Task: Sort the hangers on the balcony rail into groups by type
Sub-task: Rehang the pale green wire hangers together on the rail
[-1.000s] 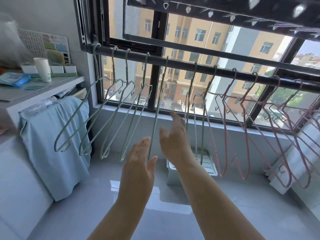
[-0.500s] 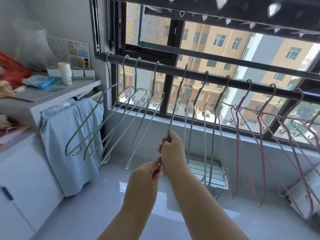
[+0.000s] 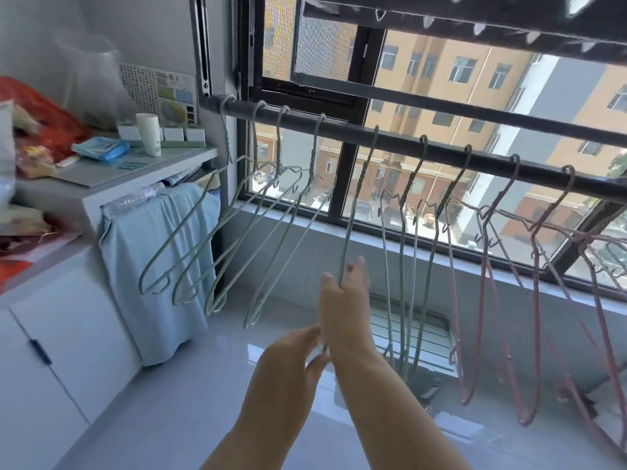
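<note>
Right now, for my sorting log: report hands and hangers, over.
Right hand pinches a green hanger, hook on rail. Left hand open by its lower end. Pink hangers hang further right, clear of it.

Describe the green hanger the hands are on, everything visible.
The green hanger is thin wire, apparently with a pale-green coating, and has a twisted neck. Its hook sits over the dark rail, among other green hangers. It hangs edge-on to the camera, tilted, its lower end toward the person. The right hand pinches its body between thumb and fingers. The left hand is loosely open by the lower end; contact is unclear.
</note>
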A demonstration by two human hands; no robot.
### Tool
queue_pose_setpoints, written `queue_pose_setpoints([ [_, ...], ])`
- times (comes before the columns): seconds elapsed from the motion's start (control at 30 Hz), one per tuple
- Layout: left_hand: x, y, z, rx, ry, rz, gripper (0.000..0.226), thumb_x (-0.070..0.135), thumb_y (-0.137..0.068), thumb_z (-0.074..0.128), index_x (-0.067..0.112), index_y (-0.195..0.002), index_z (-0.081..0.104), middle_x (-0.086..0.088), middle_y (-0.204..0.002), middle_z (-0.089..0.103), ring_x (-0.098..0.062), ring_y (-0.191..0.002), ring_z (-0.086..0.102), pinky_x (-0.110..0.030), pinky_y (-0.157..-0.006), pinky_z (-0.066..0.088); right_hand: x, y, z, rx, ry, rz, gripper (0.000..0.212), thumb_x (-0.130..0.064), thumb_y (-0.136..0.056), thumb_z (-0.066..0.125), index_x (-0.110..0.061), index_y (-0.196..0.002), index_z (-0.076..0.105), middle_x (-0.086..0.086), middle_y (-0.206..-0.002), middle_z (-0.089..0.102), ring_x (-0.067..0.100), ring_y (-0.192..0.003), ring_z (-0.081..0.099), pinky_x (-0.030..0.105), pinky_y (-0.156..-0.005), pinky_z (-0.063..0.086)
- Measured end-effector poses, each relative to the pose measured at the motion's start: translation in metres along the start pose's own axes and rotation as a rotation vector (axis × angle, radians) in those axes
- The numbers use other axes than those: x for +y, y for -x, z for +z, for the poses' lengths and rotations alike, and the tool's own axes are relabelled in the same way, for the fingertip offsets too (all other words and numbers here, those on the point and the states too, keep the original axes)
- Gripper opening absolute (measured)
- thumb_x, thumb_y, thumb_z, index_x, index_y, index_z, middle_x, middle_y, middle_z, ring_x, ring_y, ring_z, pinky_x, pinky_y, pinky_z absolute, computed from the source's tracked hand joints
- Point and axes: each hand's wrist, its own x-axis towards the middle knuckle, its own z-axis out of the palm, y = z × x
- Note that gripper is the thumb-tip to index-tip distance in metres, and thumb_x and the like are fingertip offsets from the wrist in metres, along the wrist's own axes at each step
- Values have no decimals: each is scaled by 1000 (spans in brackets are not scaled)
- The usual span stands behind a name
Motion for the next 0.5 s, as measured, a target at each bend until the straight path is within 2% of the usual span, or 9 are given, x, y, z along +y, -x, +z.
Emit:
queue_pose_setpoints([
  [0.03,0,1,-5,30,-33,13,25,15,-78,68,26,-100,65,18,-86,64,3,-78,57,-3,-70,40,-5,6,0,30,79,-103,64,-15,-93,40,-16,-146,4,1,-153,12,16,-141,10,32,-117,8],
  [0.07,-1,1,-11,88,-70,44,29,15,-74,71,23,-101,65,16,-90,64,2,-80,56,-2,-71,38,-11,11,0,50,135,-211,66,-15,-93,41,-18,-146,2,-3,-154,6,11,-142,2,27,-115,2],
  [0.13,-6,-5,-27,221,-128,107,37,12,-70,74,20,-104,63,15,-92,58,-4,-80,55,-11,-74,41,-22,16,4,-6,180,-305,64,-15,-93,40,-21,-146,5,-7,-154,4,6,-141,0,20,-108,1],
  [0.2,-16,-14,-44,287,-144,94,42,13,-74,69,19,-114,58,13,-101,53,-9,-88,52,-24,-79,46,-31,13,15,-120,167,-250,61,-15,-94,38,-20,-146,6,-4,-155,6,10,-142,5,19,-106,8],
  [0.3,-31,-28,-64,176,-125,-22,45,23,-83,60,19,-126,50,5,-118,56,-15,-104,54,-35,-92,47,-35,-2,41,-196,140,-65,56,-15,-96,37,-14,-145,12,5,-151,21,18,-129,33,26,-99,28],
  [0.33,-35,-30,-68,112,-98,-52,39,25,-84,59,23,-123,52,5,-116,59,-14,-101,57,-36,-90,49,-36,-5,50,-206,78,6,50,-14,-96,36,-11,-142,17,8,-141,35,16,-113,43,28,-93,34],
  [0.37,-39,-30,-71,56,-62,-64,27,24,-86,58,30,-112,56,7,-104,63,-11,-92,60,-34,-84,52,-35,-7,59,-214,-13,74,39,-13,-97,34,-9,-135,26,9,-122,48,15,-95,49,29,-85,39],
  [0.43,-45,-30,-75,3,-40,-46,20,19,-87,55,39,-85,55,11,-79,62,-6,-73,60,-33,-70,54,-33,-10,75,-144,-189,109,25,-6,-95,32,-11,-119,37,1,-85,50,12,-69,47,28,-67,41],
  [0.5,-54,-30,-77,-21,-26,-14,22,17,-86,55,37,-77,55,9,-72,61,-7,-67,60,-35,-64,54,-29,-12,87,-14,-255,58,24,-1,-93,32,-8,-114,42,0,-80,49,11,-63,45,23,-58,38],
])
